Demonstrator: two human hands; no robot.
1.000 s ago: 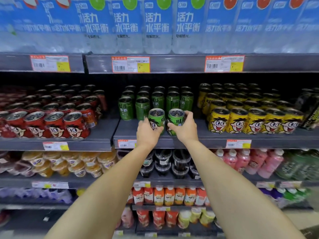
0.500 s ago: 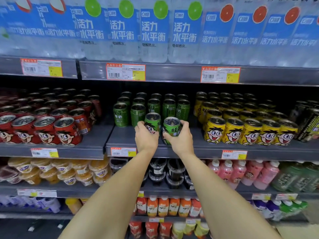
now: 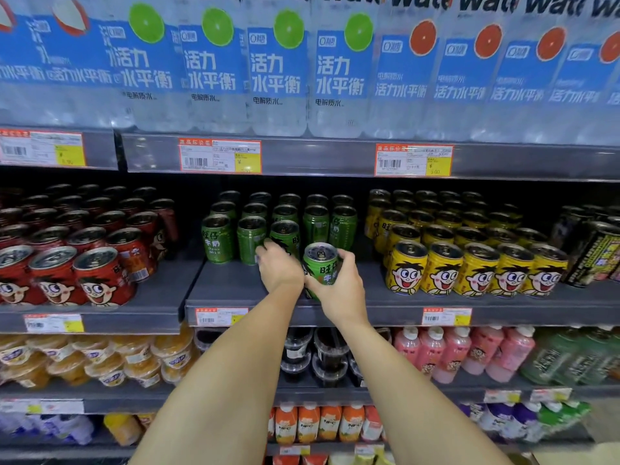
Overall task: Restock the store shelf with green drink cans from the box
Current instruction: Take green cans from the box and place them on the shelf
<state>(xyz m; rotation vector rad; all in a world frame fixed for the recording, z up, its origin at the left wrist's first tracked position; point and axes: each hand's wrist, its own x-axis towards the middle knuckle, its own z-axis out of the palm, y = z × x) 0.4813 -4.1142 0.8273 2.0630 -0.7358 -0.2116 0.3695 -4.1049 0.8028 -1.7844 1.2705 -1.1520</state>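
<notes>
In the head view, both hands are reaching onto the middle shelf (image 3: 385, 302), each one wrapping a green can. The right hand (image 3: 339, 290) is curling its fingers around a can (image 3: 321, 263) that is standing upright, long axis vertical, at the front of the green block. The left hand (image 3: 280, 268), touching the right at the knuckles, is closing over a second can (image 3: 285, 234) just behind and to the left of that grip, level with the front row of green cans (image 3: 218, 238). From the right grip, bare shelf lies straight ahead, in front of the taller green cans (image 3: 342, 226); the yellow cans (image 3: 476, 266) are sitting well to its right. The right hand is nearer that gap, so sliding its can forward looks like the next move. No box is showing.
</notes>
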